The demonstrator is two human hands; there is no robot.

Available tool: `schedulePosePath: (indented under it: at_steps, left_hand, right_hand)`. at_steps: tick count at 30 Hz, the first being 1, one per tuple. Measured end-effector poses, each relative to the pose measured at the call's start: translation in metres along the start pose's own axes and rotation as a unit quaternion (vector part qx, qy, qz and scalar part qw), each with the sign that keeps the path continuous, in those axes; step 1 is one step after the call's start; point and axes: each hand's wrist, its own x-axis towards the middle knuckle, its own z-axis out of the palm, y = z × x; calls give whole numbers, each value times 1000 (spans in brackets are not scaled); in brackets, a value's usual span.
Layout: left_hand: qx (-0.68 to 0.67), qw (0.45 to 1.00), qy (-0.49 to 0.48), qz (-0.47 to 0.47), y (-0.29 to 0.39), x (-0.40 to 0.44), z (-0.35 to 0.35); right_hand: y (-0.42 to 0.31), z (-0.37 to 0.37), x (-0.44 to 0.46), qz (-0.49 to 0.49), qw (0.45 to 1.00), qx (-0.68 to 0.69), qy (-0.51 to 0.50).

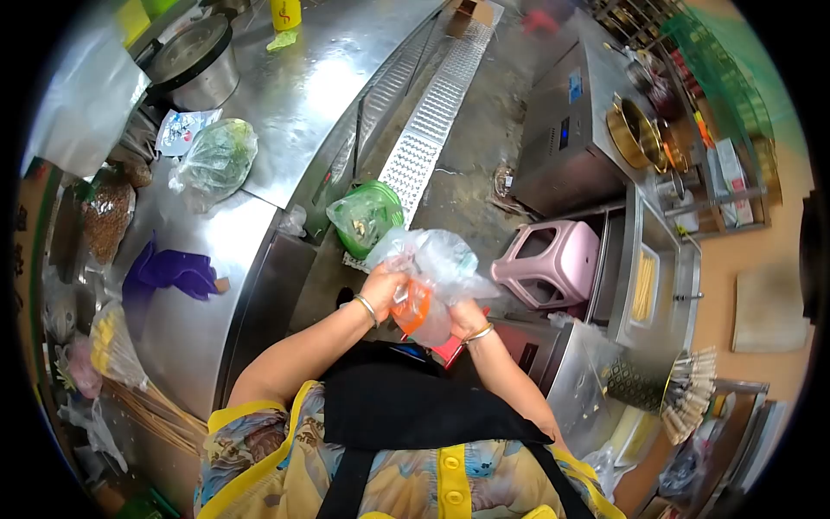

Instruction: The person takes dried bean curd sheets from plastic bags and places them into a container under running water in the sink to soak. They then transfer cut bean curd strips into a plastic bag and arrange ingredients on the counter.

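In front of my body, my left hand [381,289] and my right hand [468,318] are both closed on a crumpled clear plastic bag [445,259]. Its top spreads out above my hands. An orange patch [411,306] shows on or through the plastic between them; I cannot tell if it is print or contents. Below the bag, close to my right hand, part of a red object [450,351] shows. Just beyond my left hand, a green bin [380,201] with a plastic liner stands on the floor.
A pink stool [566,259] stands to the right, near a steel sink with chopsticks [643,285]. On the left steel counter lie a bag of greens [220,156], a purple cloth-like item [177,270] and a lidded pot [197,65]. A metal drain grate [432,112] runs along the floor.
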Motion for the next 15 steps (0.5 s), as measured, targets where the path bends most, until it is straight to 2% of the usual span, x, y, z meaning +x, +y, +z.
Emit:
schedulePosePath:
  at_steps: [1, 2, 4, 5, 7, 8, 9, 11, 13, 14, 15]
  left_hand:
    - [-8, 1000, 3, 0, -3, 19, -16]
    - [14, 999, 41, 6, -11, 44, -38]
    - [14, 995, 90, 42, -7, 61, -56]
    - [15, 995, 93, 36, -7, 68, -75]
    - [-228, 970, 67, -57, -8, 93, -125]
    - [-253, 963, 97, -18, 3, 94, -119]
    - [-244, 964, 104, -23, 6, 104, -129]
    - [-233, 968, 86, -45, 9, 135, -151]
    - [-243, 967, 26, -65, -39, 207, -217]
    - [-66, 997, -24, -13, -41, 231, -224]
    - [25, 999, -48, 2, -46, 253, -233]
  right_hand:
    - [6, 6, 13, 6, 1000, -5, 1]
    - [15, 7, 30, -41, 993, -112, 4]
    - [44, -3, 69, -135, 940, -313, 8]
    - [60, -13, 88, -181, 896, -405, 11]
    - [92, -41, 136, -268, 777, -570, 18]
    - [114, -57, 168, -318, 703, -635, 27]
    - [110, -46, 183, -315, 712, -627, 31]
    - [99, -36, 223, -344, 638, -689, 14]
    - [99, -46, 263, -258, 737, -623, 32]
    - [98, -50, 283, -217, 780, -585, 48]
    - [98, -59, 299, -183, 695, -695, 33]
